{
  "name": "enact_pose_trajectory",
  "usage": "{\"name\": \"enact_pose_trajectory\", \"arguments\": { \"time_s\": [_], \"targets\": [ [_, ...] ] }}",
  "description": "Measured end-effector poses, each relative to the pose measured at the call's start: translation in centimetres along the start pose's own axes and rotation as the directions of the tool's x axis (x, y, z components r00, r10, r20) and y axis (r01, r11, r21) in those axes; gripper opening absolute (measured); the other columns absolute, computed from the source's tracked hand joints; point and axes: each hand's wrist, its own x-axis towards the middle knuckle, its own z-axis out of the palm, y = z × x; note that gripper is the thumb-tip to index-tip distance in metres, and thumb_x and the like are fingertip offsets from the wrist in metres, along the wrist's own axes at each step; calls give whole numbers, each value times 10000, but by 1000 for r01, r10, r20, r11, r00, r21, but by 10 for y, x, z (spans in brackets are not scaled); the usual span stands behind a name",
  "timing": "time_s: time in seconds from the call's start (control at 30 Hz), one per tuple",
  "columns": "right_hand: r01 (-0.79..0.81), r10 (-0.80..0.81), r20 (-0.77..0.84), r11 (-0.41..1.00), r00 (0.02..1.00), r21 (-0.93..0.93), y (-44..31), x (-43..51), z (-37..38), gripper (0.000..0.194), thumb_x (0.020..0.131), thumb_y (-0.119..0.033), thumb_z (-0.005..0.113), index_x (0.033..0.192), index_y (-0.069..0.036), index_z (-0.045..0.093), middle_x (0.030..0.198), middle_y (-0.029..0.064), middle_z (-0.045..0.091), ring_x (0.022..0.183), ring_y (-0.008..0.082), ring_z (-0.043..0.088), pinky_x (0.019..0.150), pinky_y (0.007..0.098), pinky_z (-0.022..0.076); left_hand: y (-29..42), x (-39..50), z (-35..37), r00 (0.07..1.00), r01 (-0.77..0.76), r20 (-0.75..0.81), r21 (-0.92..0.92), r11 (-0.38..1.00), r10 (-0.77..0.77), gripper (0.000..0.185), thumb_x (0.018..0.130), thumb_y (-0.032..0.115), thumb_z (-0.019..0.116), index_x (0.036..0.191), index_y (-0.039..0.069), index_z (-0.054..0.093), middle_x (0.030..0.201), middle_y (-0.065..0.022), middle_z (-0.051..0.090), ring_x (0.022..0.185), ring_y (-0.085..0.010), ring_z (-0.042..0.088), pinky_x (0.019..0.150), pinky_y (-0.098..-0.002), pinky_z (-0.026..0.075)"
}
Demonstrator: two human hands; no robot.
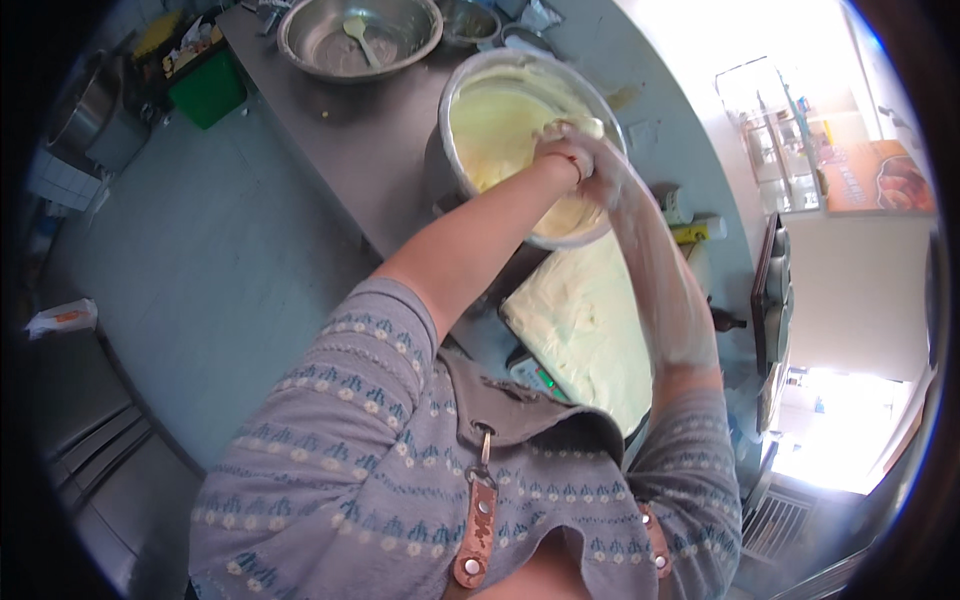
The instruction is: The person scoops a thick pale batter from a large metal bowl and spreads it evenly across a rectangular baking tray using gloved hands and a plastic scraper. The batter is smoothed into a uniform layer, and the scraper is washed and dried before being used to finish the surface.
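Over a large metal bowl (444,112) of pale yellow batter (491,124), my two hands meet near the right-hand rim. My left hand (600,182), with a thin red band at its wrist, is closed around my right arm just below the hand. Batter coats my right hand (566,135) and much of that forearm; its fingers are partly hidden, so their pose is unclear. Nearer my body, a rectangular slab of pale cream or batter (581,315) spreads under the bowl's near side. A digital scale (534,375) with a lit green display shows at its left edge.
A wide steel basin (300,60) with a pale spatula (360,37) stands at the table's far left, beside a smaller metal bowl (472,22). To the right are a yellow tube-shaped package (697,230), a dark bottle (726,320) and a tray of round tins (772,292). A green bin (208,90) sits on the floor.
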Motion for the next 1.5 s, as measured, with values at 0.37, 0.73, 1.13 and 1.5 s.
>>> {"name": "enact_pose_trajectory", "arguments": {
  "time_s": [0.37, 0.73, 1.13, 1.5],
  "targets": [
    [240, -627, -55, 376, 777, -895, 10, 40, -35, 280, 977, -294, 507, 1205, -139, 555, 1049, 100, 649, 916, 279, 649, 757, 499, 507, -72, -79, -84, 403, -873, -455, 68, 482, 794, 314, 875, 179, 545, 1132, 73, 692, 1032, -198, 702, 968, -358, 667, 910, -461, 515],
    [67, -762, -85, 166, 641, -984, 51, 12, -60, 210, 957, -239, 509, 1119, -118, 565, 886, 148, 655, 783, 341, 662, 667, 517, 514, -88, -99, -108, 578, -765, -250, 163, 623, 777, 262, 910, 109, 501, 1029, 5, 710, 1086, -194, 690, 989, -356, 657, 911, -424, 509],
    [-228, -649, -370, 295, 665, -928, 345, -134, -191, 296, 996, -147, 389, 1256, -105, 524, 1250, 139, 576, 996, 377, 645, 811, 468, 551, 26, -186, -49, 586, -790, -190, -354, 501, 788, 304, 954, 280, 574, 1189, 106, 658, 1244, -129, 640, 1144, -264, 612, 982, -394, 472],
    [239, -857, 33, 106, 514, -965, 428, -79, -102, 546, 1005, -427, 435, 1526, -274, 371, 1591, 68, 306, 1474, 271, 242, 1209, 547, 108, -22, -232, 30, 844, -328, 183, -567, 756, 504, 292, 979, 98, 571, 1246, -7, 624, 1201, -101, 671, 1132, -160, 619, 988, -278, 468]
  ]
}}
